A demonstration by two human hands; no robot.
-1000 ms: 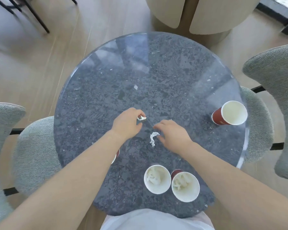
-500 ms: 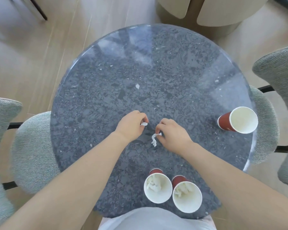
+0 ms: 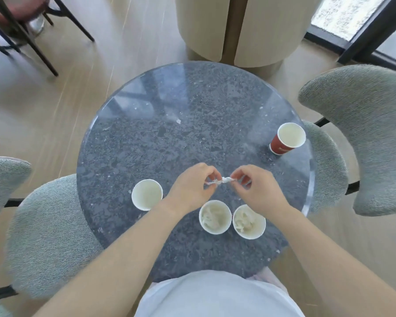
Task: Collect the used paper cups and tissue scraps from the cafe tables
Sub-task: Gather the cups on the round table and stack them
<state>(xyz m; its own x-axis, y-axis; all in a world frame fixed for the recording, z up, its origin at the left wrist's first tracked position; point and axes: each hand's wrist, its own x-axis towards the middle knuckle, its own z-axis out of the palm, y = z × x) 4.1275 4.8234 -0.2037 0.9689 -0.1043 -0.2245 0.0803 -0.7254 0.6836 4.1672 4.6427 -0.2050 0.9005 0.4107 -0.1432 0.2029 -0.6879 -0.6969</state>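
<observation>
My left hand (image 3: 191, 185) and my right hand (image 3: 257, 187) meet above the middle of the round dark stone table (image 3: 146, 145). Both pinch small white tissue scraps (image 3: 224, 180), which touch between my fingertips. Just below my hands stand two paper cups, one (image 3: 215, 217) and the other (image 3: 249, 221) side by side, each holding crumpled tissue. An empty paper cup (image 3: 147, 194) stands left of my left wrist. A red paper cup (image 3: 287, 138) stands near the table's right edge. A tiny white scrap (image 3: 178, 121) lies further back on the table.
Grey upholstered chairs stand at the left (image 3: 44, 234) and at the right (image 3: 364, 133) of the table. A beige rounded chair (image 3: 238, 30) is beyond the far edge. Black metal chair legs (image 3: 32, 42) stand on the wooden floor at the top left.
Both hands have lifted their tissue scraps off the table and brought them together. The view has pulled back, and an empty cup now shows left of my left wrist.
</observation>
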